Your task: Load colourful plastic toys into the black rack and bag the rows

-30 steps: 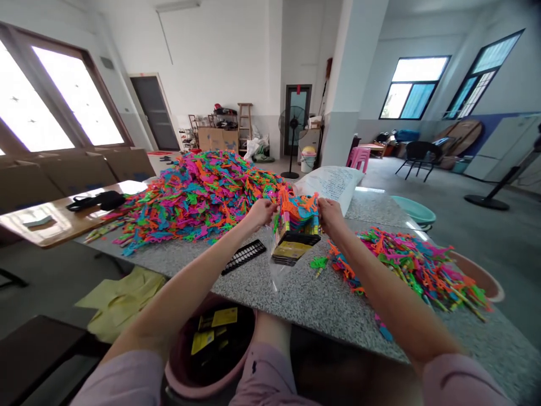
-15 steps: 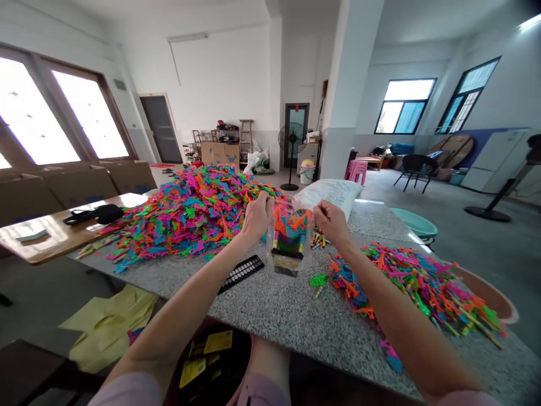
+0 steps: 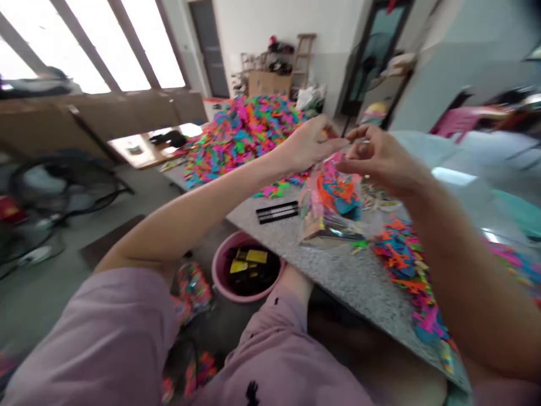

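Table: 1 grey speckled tabletop (image 3: 333, 276) crosses the work area, its near edge running above the person's lap. Behind its far left end, brown cardboard boxes (image 3: 38, 129) stand in a row below the windows.

Main heap: 1 large mound of plastic pieces (image 3: 249, 135) covers the far part of the tabletop. Colours: pink, orange, blue and green.

Tub: 1 pink tub (image 3: 232, 293) is positioned below the table edge, beside the person's leg. It contains dark items with yellow panels (image 3: 257, 256).

Side pile: 1 smaller pile of similar pieces (image 3: 399, 254) lies on the tabletop, to the right of the bag and partly hidden by the right forearm.

Bag: 1 clear bag (image 3: 310, 217) is located over the near part of the tabletop, between the 2 piles and below the hands. Contents: orange, blue and pink pieces above a dark and yellowish base. Contact between base and tabletop cannot be determined.

Hands: the left hand (image 3: 315, 144) and the right hand (image 3: 382, 160) meet at the top of the bag. Both pinch its upper edge, fingers curled; exact fingertip contact is blurred.

Tray: 1 black slotted tray (image 3: 276, 212) lies flat, just left of the bag.
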Action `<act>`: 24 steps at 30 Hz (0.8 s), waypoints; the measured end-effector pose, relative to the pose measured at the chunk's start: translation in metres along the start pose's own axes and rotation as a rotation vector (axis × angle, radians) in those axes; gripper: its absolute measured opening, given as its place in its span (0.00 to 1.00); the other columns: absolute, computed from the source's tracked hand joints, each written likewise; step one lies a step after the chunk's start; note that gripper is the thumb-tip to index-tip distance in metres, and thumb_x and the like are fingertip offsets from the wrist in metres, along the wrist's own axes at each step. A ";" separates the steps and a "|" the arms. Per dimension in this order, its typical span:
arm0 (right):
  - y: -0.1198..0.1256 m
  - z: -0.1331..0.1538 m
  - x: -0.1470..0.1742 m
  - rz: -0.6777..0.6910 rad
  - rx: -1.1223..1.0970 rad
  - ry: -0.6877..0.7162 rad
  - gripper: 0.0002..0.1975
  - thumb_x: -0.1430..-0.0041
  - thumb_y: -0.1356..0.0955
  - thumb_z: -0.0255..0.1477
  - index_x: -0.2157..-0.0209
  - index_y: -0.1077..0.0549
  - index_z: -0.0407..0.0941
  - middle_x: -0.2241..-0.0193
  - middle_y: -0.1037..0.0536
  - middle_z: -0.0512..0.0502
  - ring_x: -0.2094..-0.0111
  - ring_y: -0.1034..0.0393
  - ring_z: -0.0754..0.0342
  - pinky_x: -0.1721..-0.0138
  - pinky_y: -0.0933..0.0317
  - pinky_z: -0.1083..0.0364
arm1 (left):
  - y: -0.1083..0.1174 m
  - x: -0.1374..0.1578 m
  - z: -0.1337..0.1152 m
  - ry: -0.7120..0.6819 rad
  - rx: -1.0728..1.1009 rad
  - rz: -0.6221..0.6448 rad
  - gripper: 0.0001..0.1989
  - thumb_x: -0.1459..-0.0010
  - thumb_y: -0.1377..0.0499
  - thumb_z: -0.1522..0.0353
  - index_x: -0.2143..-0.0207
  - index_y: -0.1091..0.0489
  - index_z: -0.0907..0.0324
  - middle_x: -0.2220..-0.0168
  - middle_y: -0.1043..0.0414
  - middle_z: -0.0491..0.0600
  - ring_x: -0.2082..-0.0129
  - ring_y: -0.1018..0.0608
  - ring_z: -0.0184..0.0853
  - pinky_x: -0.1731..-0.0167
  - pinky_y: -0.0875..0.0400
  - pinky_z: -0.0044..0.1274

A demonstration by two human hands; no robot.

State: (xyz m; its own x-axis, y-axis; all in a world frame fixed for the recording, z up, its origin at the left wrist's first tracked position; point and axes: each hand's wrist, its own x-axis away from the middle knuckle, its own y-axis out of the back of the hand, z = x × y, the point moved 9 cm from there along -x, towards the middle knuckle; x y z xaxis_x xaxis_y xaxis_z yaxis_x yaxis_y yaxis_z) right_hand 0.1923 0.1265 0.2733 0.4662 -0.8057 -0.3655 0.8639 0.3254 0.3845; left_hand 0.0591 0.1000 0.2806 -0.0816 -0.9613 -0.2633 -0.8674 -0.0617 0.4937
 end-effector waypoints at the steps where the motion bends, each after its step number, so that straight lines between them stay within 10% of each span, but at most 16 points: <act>1: -0.017 0.013 0.002 0.071 0.089 0.064 0.19 0.53 0.23 0.26 0.58 0.27 0.42 0.84 0.38 0.63 0.82 0.47 0.67 0.76 0.56 0.60 | 0.012 0.016 0.004 0.061 -0.008 -0.025 0.07 0.37 0.42 0.68 0.64 0.34 0.65 0.78 0.40 0.39 0.79 0.28 0.24 0.76 0.38 0.16; 5: -0.087 0.062 0.011 0.083 0.306 0.326 0.06 0.44 0.28 0.30 0.71 0.24 0.41 0.85 0.40 0.59 0.80 0.51 0.67 0.75 0.57 0.56 | 0.059 0.085 0.031 0.317 -0.074 0.042 0.11 0.42 0.39 0.73 0.56 0.32 0.66 0.75 0.35 0.39 0.76 0.21 0.30 0.77 0.34 0.18; 9: -0.197 0.107 0.033 0.222 0.042 0.504 0.09 0.42 0.28 0.29 0.74 0.31 0.43 0.81 0.36 0.56 0.77 0.41 0.64 0.73 0.46 0.58 | 0.111 0.168 0.062 0.485 -0.108 0.116 0.12 0.50 0.35 0.79 0.61 0.28 0.67 0.75 0.32 0.41 0.76 0.21 0.31 0.78 0.34 0.18; 15: -0.365 0.146 0.074 0.578 -0.427 0.597 0.09 0.40 0.31 0.30 0.60 0.34 0.46 0.64 0.29 0.52 0.65 0.32 0.58 0.65 0.33 0.57 | 0.219 0.326 0.127 0.621 -0.171 -0.456 0.05 0.46 0.35 0.71 0.71 0.26 0.65 0.81 0.35 0.42 0.84 0.28 0.27 0.82 0.33 0.18; 20: -0.442 0.093 0.082 0.685 -0.498 0.418 0.27 0.49 0.26 0.37 0.49 0.35 0.47 0.49 0.32 0.43 0.64 0.29 0.55 0.66 0.30 0.55 | 0.290 0.508 0.218 0.977 -0.391 -0.908 0.10 0.44 0.37 0.65 0.63 0.24 0.63 0.81 0.32 0.41 0.82 0.28 0.27 0.78 0.30 0.19; 24: -0.437 -0.013 0.106 0.795 -0.278 0.152 0.25 0.48 0.27 0.42 0.51 0.32 0.46 0.54 0.28 0.41 0.68 0.27 0.53 0.70 0.30 0.54 | 0.295 0.620 0.289 1.223 -0.485 -0.923 0.12 0.40 0.40 0.66 0.59 0.26 0.67 0.75 0.27 0.46 0.75 0.23 0.31 0.72 0.26 0.22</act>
State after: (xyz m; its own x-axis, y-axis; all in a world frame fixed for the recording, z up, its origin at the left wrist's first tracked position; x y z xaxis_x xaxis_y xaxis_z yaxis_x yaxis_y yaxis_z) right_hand -0.1334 -0.0942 0.0555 0.9567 -0.2181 -0.1929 0.2758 0.8911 0.3605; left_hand -0.3891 -0.4367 0.0233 0.9846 -0.1621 0.0653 -0.1464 -0.5606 0.8150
